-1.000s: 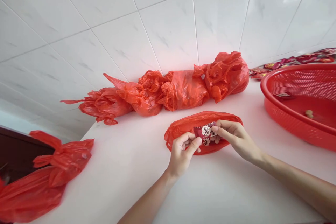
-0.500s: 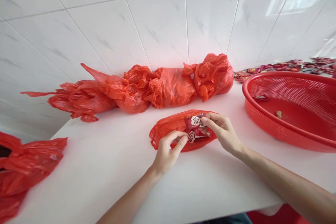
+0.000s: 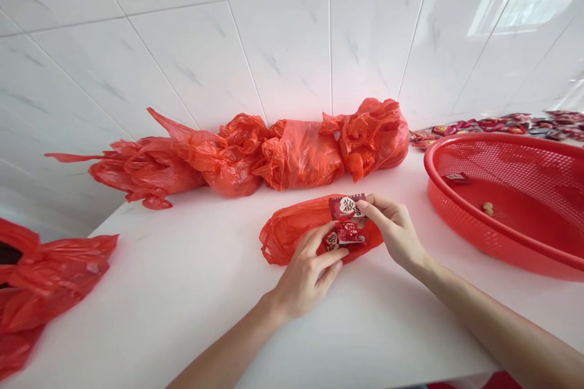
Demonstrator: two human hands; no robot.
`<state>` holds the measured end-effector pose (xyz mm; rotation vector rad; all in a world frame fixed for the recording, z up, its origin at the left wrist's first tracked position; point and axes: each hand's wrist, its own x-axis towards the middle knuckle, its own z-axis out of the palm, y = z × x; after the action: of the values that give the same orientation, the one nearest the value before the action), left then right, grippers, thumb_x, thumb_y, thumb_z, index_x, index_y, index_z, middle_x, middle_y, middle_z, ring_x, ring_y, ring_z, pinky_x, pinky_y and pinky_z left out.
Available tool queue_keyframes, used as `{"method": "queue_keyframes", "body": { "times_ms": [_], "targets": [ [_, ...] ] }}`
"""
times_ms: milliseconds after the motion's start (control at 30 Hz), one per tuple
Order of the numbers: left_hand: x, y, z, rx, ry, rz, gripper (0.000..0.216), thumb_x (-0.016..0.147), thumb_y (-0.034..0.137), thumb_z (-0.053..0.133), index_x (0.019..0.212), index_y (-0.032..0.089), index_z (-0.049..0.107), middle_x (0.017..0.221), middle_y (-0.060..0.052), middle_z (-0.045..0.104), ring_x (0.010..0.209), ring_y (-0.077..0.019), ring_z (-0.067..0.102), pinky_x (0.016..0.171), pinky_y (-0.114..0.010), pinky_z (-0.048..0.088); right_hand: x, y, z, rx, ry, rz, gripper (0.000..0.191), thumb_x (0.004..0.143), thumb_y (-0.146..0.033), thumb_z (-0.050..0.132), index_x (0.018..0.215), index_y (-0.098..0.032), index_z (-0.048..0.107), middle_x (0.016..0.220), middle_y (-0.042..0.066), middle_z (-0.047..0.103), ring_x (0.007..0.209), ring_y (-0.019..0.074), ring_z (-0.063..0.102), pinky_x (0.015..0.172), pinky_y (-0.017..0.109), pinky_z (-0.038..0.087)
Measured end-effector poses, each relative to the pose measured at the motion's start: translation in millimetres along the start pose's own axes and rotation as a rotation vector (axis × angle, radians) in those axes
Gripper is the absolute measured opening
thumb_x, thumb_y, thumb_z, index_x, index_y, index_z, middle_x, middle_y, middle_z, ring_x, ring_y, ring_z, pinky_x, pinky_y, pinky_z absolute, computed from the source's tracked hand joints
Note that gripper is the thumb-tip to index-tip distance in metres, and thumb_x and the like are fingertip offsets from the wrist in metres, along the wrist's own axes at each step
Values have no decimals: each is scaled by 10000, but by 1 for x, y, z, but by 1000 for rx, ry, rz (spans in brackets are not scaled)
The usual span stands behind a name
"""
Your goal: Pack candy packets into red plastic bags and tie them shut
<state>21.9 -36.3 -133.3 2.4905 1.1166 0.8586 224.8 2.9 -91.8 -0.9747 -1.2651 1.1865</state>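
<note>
In the foreground, the smooth white table (image 3: 150, 328) is crossed by two bare forearms. The left hand (image 3: 303, 276) is placed at the near rim of a thin, translucent red plastic bag (image 3: 283, 231), which is laid open on the tabletop. Its fingers are slightly parted and reached over the small, glossy red-and-white wrapped packets (image 3: 351, 232) lying inside; whether anything is pinched by them cannot be told. By the right hand (image 3: 395, 228), a flat, dark maroon packet with a white printed emblem (image 3: 347, 205) is held between thumb and fingers, above the far side of the bag's mouth.

At the left, a crumpled, bulging red plastic sack (image 3: 50, 292) is cut off by the edge of the view. To the right, well apart from the bag, a wide, round red plastic basket with perforated walls (image 3: 469, 219) is set on the table; in it a small beige lump (image 3: 488, 208) and a dark red packet (image 3: 456, 178) are seen.

Farther back, a row of filled, bunched-up red plastic bundles (image 3: 303, 152) is lined up along the white tiled wall (image 3: 292, 42). Behind the basket, many small red and maroon wrapped packets (image 3: 483, 126) are spread. On the glossy tiles at upper right, a bright window is reflected.
</note>
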Motion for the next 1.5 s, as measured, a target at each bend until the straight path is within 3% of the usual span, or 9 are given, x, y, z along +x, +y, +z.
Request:
{"method": "queue_keyframes", "body": {
  "times_ms": [267, 367, 567, 833, 933, 1100, 1233, 1333, 1500],
  "targets": [
    [5, 5, 0, -22, -100, -14, 455, 1029, 269, 464, 1480, 223, 502, 1580, -120, 463, 1433, -302, 464, 1179, -518, 423, 1, -2, 0, 17, -28, 8, 372, 840, -543, 712, 709, -201, 647, 615, -13, 588, 594, 149, 541, 608, 270, 485],
    [5, 2, -4, -140, 29, -63, 451, 1043, 267, 434, 1490, 243, 492, 1535, -106, 521, 1416, -270, 487, 1184, -473, 419, 0, -3, -1, -17, -16, 4, 379, 845, -548, 700, 704, -199, 653, 619, -7, 593, 603, 153, 540, 620, 273, 484],
    [1, -8, -12, -359, 382, -327, 334, 1002, 349, 546, 1275, 222, 690, 1322, -97, 689, 1270, -260, 619, 1097, -409, 506, 0, -2, -3, -38, 8, 20, 394, 829, -562, 711, 697, -197, 639, 651, -6, 605, 621, 148, 541, 608, 264, 463],
    [8, -6, -23, -646, 559, -584, 397, 880, 429, 707, 1197, 190, 716, 1258, -110, 717, 1156, -266, 681, 969, -370, 580, -2, 6, -2, -112, -84, 49, 434, 838, -586, 682, 658, -203, 586, 614, -13, 579, 573, 141, 519, 543, 268, 443],
    [10, -3, -27, -719, 561, -586, 434, 861, 416, 731, 1211, 162, 689, 1219, -126, 725, 1081, -262, 708, 948, -391, 594, -1, 15, 0, -242, -164, 10, 391, 879, -563, 639, 724, -205, 632, 676, 15, 652, 627, 181, 597, 591, 306, 497],
    [8, -2, -29, -716, 486, -516, 387, 874, 352, 705, 1226, 191, 695, 1288, -115, 690, 1155, -269, 677, 950, -384, 603, -1, 22, 1, -423, -130, -148, 325, 881, -513, 669, 1034, -228, 699, 1072, 88, 764, 1006, 293, 699, 926, 439, 540],
    [5, -3, -28, -674, 342, -358, 323, 897, 283, 665, 1211, 243, 730, 1273, -86, 699, 1186, -260, 664, 987, -371, 584, -5, 14, 2, -377, -168, -153, 335, 913, -535, 642, 1030, -229, 712, 1057, 85, 768, 990, 281, 710, 893, 408, 568],
    [3, -1, -27, -661, 236, -264, 335, 913, 242, 637, 1237, 249, 722, 1233, -80, 720, 1169, -249, 673, 1024, -379, 560, -7, 7, 5, -264, -306, -82, 339, 928, -526, 635, 1043, -214, 699, 972, 77, 768, 902, 248, 722, 809, 368, 589],
    [2, 3, -24, -708, 220, -318, 376, 919, 271, 645, 1292, 231, 667, 1243, -96, 711, 1132, -246, 682, 959, -373, 590, -10, 4, 8, -60, -433, 65, 318, 907, -493, 690, 1006, -192, 663, 846, 54, 749, 798, 206, 721, 764, 348, 589]
  ]
}}
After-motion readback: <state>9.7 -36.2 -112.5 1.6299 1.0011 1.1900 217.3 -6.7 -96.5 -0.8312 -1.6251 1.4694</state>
